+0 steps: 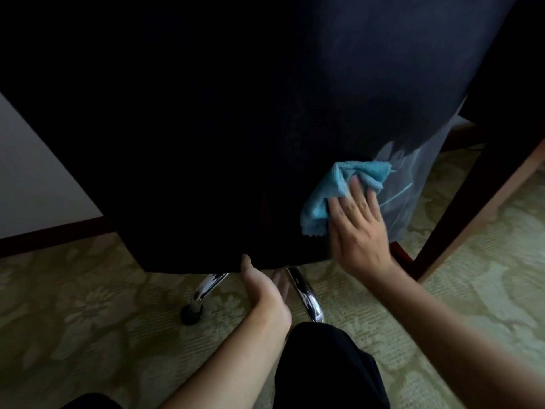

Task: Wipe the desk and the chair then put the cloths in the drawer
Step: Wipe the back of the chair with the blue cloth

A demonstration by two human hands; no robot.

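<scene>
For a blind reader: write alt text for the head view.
A right hand presses a blue cloth flat against the dark back of a chair. The left hand rests open at the chair's lower edge, above chrome legs and patterned carpet.

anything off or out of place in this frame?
Nothing damaged or spilled. The right hand presses the blue cloth flat against the dark chair back; the left hand sits open at its lower edge. Clear plastic hangs behind the chair.
</scene>
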